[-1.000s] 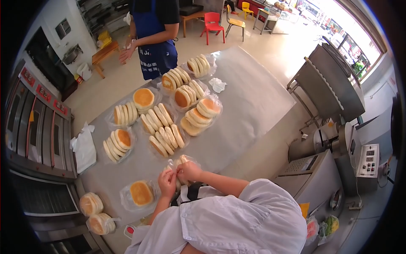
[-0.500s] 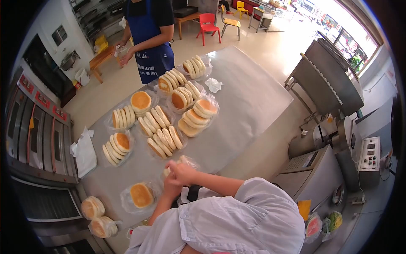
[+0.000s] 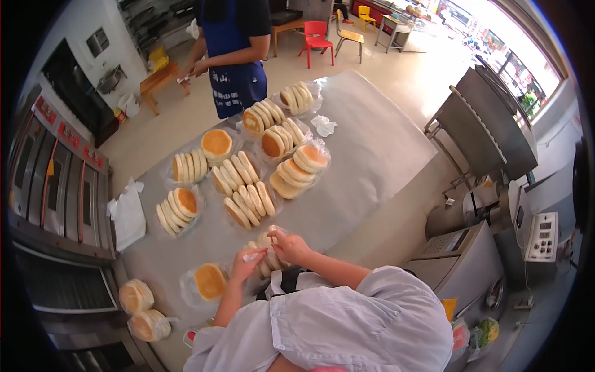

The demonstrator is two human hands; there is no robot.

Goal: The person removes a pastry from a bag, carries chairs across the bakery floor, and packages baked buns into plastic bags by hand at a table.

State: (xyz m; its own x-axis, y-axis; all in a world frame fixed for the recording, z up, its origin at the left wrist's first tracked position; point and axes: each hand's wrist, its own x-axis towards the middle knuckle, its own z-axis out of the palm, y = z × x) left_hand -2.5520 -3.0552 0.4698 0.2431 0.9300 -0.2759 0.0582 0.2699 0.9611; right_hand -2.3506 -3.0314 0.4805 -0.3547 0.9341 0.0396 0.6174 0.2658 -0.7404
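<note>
Right in front of me, at the near edge of the table, lies a clear plastic bag of round flat buns, partly covered by my hands. My left hand is closed on gathered plastic of this bag, at its left side. My right hand is just to the right, over the buns, its fingertips pinched on the plastic. Left of my hands, a single browned bun lies flat in a clear bag. Beyond them is a bagged row of buns.
Several more bags of buns cover the middle of the metal table. Two bagged stacks sit at the near left. White bags lie by the ovens. A co-worker in a blue apron stands across the table.
My hands, close together before, have moved apart, uncovering more of the bag between them. The co-worker's hands have come together. The whole view has shifted slightly.
</note>
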